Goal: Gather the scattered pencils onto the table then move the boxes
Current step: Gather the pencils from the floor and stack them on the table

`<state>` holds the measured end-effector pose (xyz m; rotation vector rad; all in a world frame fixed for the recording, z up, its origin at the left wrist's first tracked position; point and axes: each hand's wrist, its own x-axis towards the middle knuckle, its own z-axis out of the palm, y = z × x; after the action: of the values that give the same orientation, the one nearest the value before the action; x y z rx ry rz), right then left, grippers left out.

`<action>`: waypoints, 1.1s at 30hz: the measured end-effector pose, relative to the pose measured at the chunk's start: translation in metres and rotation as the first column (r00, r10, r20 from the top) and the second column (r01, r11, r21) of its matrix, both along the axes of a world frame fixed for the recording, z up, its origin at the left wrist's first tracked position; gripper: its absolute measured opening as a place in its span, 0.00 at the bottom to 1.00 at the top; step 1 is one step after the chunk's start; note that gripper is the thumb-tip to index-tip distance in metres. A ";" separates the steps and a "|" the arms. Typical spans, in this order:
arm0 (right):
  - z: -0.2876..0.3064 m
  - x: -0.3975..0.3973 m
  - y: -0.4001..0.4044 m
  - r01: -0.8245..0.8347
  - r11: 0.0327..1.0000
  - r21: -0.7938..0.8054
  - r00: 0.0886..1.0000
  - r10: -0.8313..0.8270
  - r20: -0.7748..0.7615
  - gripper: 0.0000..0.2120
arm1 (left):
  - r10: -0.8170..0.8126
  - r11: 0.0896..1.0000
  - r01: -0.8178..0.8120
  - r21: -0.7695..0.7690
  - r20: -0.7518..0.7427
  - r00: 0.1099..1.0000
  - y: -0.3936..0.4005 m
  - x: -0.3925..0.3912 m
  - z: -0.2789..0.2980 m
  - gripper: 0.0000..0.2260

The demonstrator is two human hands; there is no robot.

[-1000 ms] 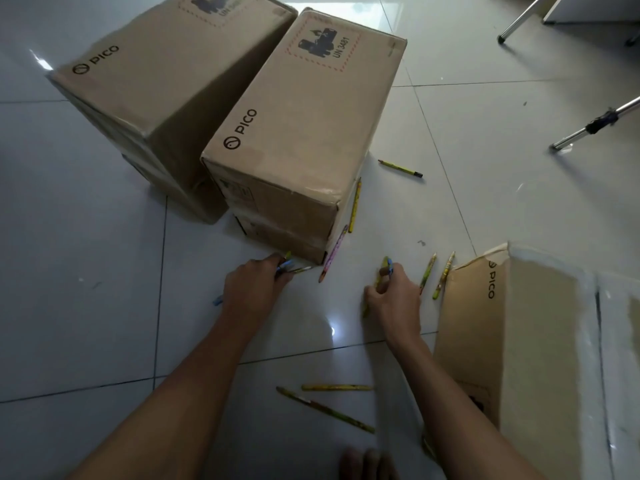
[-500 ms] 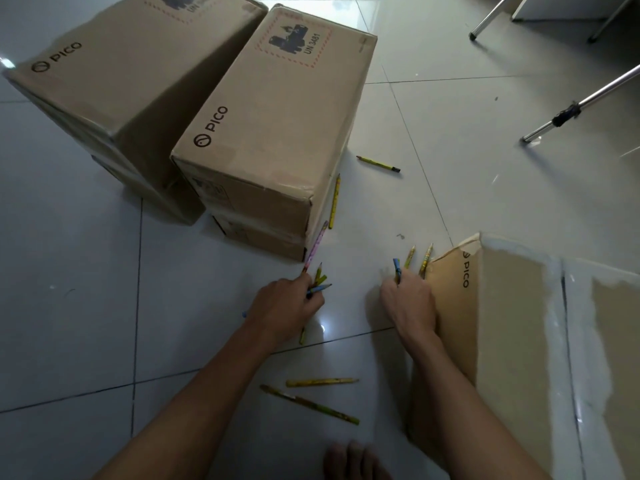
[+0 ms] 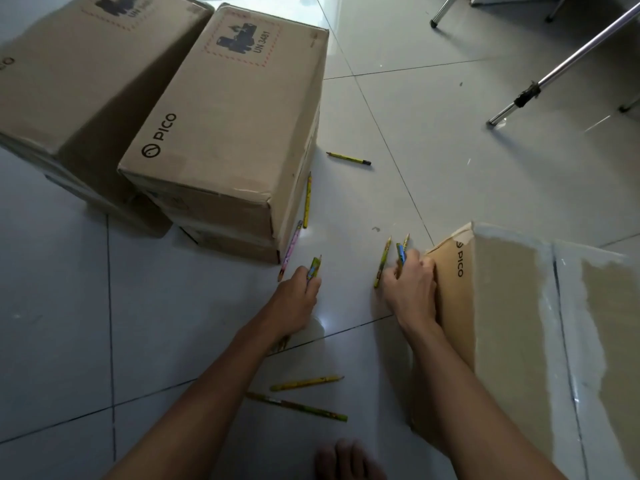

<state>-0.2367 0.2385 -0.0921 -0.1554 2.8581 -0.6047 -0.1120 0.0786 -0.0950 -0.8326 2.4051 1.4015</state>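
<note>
**Both hands full of pencils, low on the floor**

Your left hand (image 3: 298,296) gripped a green pencil bundle (image 3: 314,268) near the middle box (image 3: 228,133). Your right hand (image 3: 410,289) clutched a blue pencil (image 3: 401,252) against the torn box (image 3: 519,306). Loose pencils lay on the tiled floor (image 3: 450,168): a pink one (image 3: 290,251) touching the middle box, two (image 3: 306,382) between your forearms.

Open floor (image 3: 450,168) lay between the far-left boxes (image 3: 228,133) and the near-right box (image 3: 512,306), blocking either side.
</note>
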 end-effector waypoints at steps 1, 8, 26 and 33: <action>-0.001 -0.002 0.000 -0.007 1.000 -0.002 1.000 0.007 -0.006 0.20 | 0.018 0.999 -0.018 0.026 0.003 1.000 -0.001 -0.001 -0.004 0.07; -0.014 -0.005 -0.005 0.023 1.000 -0.021 0.999 -0.022 0.045 0.15 | 0.191 0.982 -0.191 0.007 -0.004 0.982 0.000 0.002 -0.009 0.09; -0.015 0.033 -0.016 -0.429 0.899 -0.087 0.900 0.434 0.045 0.15 | 0.258 0.965 -0.260 -0.045 -0.040 0.965 -0.013 0.059 -0.022 0.13; -0.017 0.042 -0.023 -0.427 0.900 -0.090 0.899 0.433 0.065 0.11 | 0.320 0.947 -0.320 0.005 -0.051 0.946 -0.013 0.082 -0.023 0.12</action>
<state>-0.1950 0.2157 -0.1089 -0.7348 2.5933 -0.6022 -0.0299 0.0657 -0.1184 -1.2500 2.3885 1.5461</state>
